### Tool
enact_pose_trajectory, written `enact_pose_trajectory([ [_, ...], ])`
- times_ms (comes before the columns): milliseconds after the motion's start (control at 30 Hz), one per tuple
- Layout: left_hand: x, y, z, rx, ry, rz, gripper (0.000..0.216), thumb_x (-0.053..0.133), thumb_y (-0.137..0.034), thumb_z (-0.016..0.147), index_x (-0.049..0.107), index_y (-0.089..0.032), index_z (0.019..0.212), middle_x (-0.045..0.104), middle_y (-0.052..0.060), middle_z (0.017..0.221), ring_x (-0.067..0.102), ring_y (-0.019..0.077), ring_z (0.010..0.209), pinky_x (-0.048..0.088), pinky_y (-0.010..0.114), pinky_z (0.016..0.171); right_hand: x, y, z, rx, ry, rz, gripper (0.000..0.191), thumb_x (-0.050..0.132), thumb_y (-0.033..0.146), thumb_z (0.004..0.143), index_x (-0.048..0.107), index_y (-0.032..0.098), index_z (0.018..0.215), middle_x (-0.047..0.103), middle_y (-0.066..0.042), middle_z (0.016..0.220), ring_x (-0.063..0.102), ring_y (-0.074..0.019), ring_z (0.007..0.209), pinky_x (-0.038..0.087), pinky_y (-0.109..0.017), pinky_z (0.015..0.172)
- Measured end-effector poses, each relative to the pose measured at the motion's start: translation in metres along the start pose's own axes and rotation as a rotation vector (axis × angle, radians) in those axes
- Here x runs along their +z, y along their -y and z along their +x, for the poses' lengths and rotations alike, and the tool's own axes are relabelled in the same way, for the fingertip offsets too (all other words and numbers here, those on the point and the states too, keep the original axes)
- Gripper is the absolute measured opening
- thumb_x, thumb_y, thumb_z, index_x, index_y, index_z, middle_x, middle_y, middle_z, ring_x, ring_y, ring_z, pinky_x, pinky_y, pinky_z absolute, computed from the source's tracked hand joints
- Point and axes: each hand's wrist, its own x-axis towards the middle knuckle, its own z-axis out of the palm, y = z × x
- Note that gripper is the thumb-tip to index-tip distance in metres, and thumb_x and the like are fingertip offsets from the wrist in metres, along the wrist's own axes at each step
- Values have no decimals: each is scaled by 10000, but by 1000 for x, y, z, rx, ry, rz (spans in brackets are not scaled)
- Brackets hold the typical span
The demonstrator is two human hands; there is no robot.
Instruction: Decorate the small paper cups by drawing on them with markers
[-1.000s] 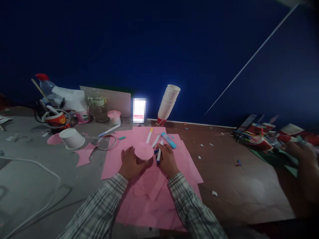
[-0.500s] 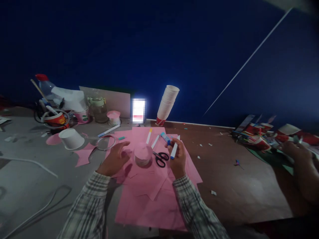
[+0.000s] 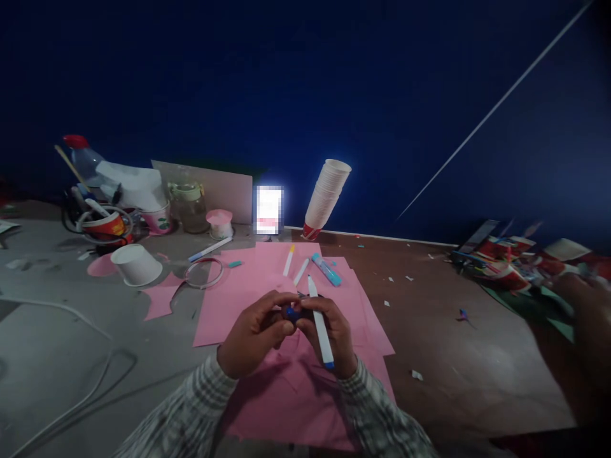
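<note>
My right hand [image 3: 331, 334] grips a white marker [image 3: 319, 321] with a blue end, held over the pink paper sheets [image 3: 238, 305]. My left hand [image 3: 255, 331] meets it in front, fingers pinched on a small blue piece, probably the marker's cap [image 3: 291, 312]. Both hands hide the pink-covered cup and the scissors behind them. Two more white markers [image 3: 294, 266] and a light blue marker [image 3: 327, 269] lie on the pink paper beyond my hands.
A leaning stack of white paper cups [image 3: 327, 197] stands at the back. A white cup [image 3: 136, 264] lies overturned at left beside a tape ring [image 3: 203, 272], jars and clutter. Another person's hand [image 3: 580, 299] works at far right among red cups and scraps.
My left hand left the pink-covered cup and came to the marker in my right hand. The right hand turned the marker so its blue end points toward me.
</note>
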Motion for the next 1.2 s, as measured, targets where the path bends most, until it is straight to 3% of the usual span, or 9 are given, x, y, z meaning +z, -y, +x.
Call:
enact_pose_trajectory([
  [167, -3, 3, 2, -60, -94, -57, 353, 799, -491, 797, 693, -161, 863, 573, -23, 643, 459, 63, 462, 355, 201, 444, -3, 4, -2, -26, 45, 35, 279, 660, 466, 971, 683, 284, 1182, 760, -59, 942, 754, -205, 743, 638, -349, 693],
  [333, -8, 6, 6, -63, -226, -301, 420, 798, -549, 787, 626, -177, 878, 403, -105, 521, 342, 36, 393, 265, 186, 429, -3, 9, -4, -148, 133, 121, 497, 450, 619, 1015, 669, 285, 1311, 743, -48, 806, 723, -229, 697, 617, -428, 748],
  [467, -8, 4, 7, -119, -207, -374, 437, 801, -554, 782, 616, -173, 888, 517, -69, 612, 327, 15, 384, 267, 180, 414, 3, 11, -5, -287, 136, 128, 456, 386, 513, 1057, 637, 323, 1387, 693, -11, 716, 677, -197, 623, 584, -382, 684],
  [600, -7, 6, 7, -149, -210, -408, 438, 809, -551, 774, 608, -177, 880, 528, -71, 611, 300, 8, 369, 249, 171, 398, 8, 13, -5, -299, 147, 51, 412, 413, 412, 1051, 631, 297, 1381, 704, -30, 726, 676, -208, 630, 575, -392, 667],
  [800, -9, 16, 5, -149, -144, -388, 417, 768, -559, 813, 600, -189, 904, 444, -103, 501, 304, 37, 366, 251, 180, 411, 9, 10, -4, -296, 99, 18, 377, 436, 387, 1044, 645, 291, 1343, 717, -31, 751, 686, -208, 641, 576, -371, 629],
  [967, -4, 13, 3, -145, -76, -260, 442, 733, -598, 839, 588, -189, 924, 485, -86, 501, 369, 63, 391, 260, 194, 427, 9, 5, -9, -255, 106, -8, 379, 437, 371, 1044, 604, 315, 1379, 731, -40, 807, 695, -211, 657, 597, -373, 627],
  [1067, 5, 15, -2, -69, -124, -97, 443, 647, -631, 894, 582, -193, 910, 529, -55, 555, 436, 92, 457, 334, 220, 465, 11, 2, -14, -197, 50, -46, 404, 462, 396, 1036, 572, 289, 1409, 730, -48, 861, 686, -203, 652, 603, -372, 639],
  [1200, 21, 28, -15, 84, -275, 83, 369, 535, -581, 977, 594, -220, 928, 536, -25, 677, 481, 127, 560, 427, 265, 546, 15, -1, -20, -281, 1, -33, 396, 378, 420, 1058, 607, 298, 1358, 691, -28, 781, 658, -206, 630, 586, -387, 632],
])
